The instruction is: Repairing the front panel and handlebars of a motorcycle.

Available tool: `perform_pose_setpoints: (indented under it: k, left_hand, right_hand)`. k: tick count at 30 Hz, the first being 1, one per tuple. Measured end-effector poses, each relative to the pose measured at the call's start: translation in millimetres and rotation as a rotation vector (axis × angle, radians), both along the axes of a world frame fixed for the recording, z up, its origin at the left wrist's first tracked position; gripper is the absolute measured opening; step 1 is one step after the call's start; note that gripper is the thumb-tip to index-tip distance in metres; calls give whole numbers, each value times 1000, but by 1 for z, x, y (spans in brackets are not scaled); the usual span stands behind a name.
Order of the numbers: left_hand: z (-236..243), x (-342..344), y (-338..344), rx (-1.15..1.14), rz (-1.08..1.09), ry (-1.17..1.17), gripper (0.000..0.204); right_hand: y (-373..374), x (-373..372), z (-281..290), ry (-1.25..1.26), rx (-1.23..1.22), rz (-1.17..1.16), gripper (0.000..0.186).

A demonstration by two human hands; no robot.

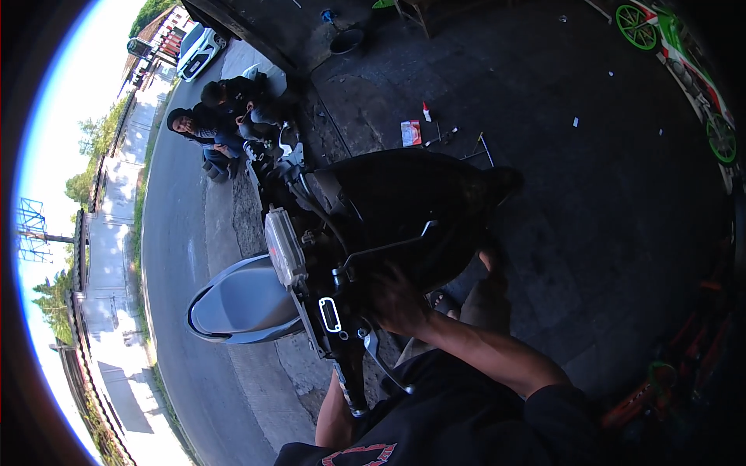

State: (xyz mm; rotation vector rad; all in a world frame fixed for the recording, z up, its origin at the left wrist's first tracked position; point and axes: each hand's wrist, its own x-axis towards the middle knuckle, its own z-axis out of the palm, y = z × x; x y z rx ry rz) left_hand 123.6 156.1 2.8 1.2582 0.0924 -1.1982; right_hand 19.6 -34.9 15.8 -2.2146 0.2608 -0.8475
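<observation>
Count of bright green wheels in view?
2. The upper green wheel is near the top right; the lower green wheel is below it, by the right edge. Others may be hidden in the dark lower-right corner.

At upper left, a white car (199, 56) stands along the asphalt road (177, 233), and two people (203, 128) sit low at the roadside. A pale wall (116, 268) lines the far side. On the dark floor (559, 202) are a black basin (346, 42) and, at upper right, a green-wheeled motorcycle (673, 35).
</observation>
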Motion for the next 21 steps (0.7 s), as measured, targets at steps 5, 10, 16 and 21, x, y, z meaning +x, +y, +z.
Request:
perform_pose_setpoints:
  k: [5,10,16,21]
  left_hand:
    - [2,-1,4,25,-19,10,37]
    - [8,-7,11,48,-38,15,37]
    - [16,-20,27,85,-54,39,37]
    - [20,-36,39,121,-103,71,37]
  right_hand:
    - [-7,-13,4,-62,150,82,44]
    - [-10,-23,10,51,199,164,40]
    - [0,-43,14,226,229,251,43]
    - [6,-80,12,225,536,337,31]
